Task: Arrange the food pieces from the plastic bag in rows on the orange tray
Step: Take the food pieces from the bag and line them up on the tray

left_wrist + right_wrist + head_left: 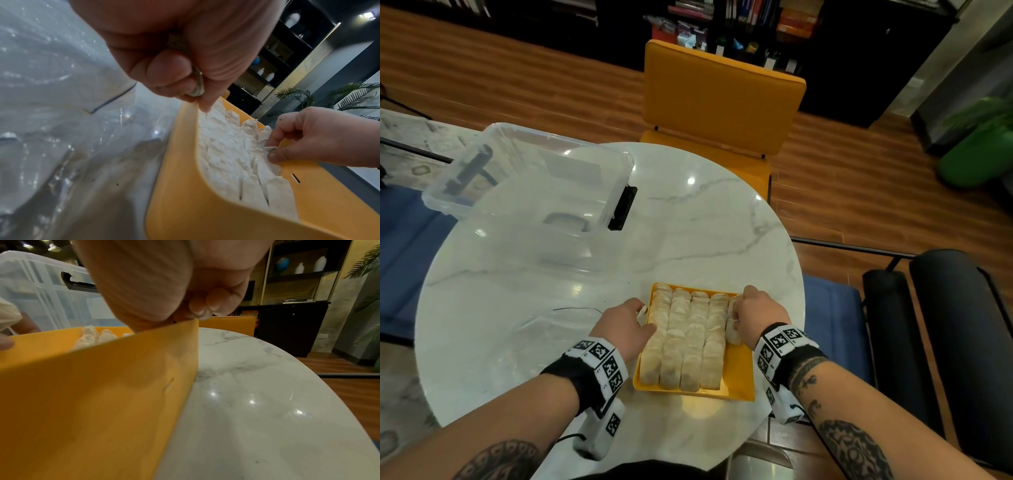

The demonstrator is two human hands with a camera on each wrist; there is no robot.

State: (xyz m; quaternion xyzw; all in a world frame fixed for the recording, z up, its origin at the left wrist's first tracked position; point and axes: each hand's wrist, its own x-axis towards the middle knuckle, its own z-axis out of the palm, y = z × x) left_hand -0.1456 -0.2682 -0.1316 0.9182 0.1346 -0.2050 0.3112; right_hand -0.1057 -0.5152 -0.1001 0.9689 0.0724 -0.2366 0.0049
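The orange tray [739, 377] lies near the table's front edge, with several rows of pale food pieces [688, 335] packed side by side in it. My left hand [643, 318] is at the tray's left rim; it grips one food piece [197, 84] between thumb and fingers, and a fingertip touches the leftmost row. My right hand [736, 315] is at the tray's right side, pinching a food piece [269, 149] in the short rightmost row. The clear plastic bag [544, 329] lies flat on the table left of the tray.
A large clear storage box [534, 178] with black latches stands at the back left of the round marble table [688, 222]. An orange chair [719, 99] is behind the table. The table's curved edge runs close to the tray's right side.
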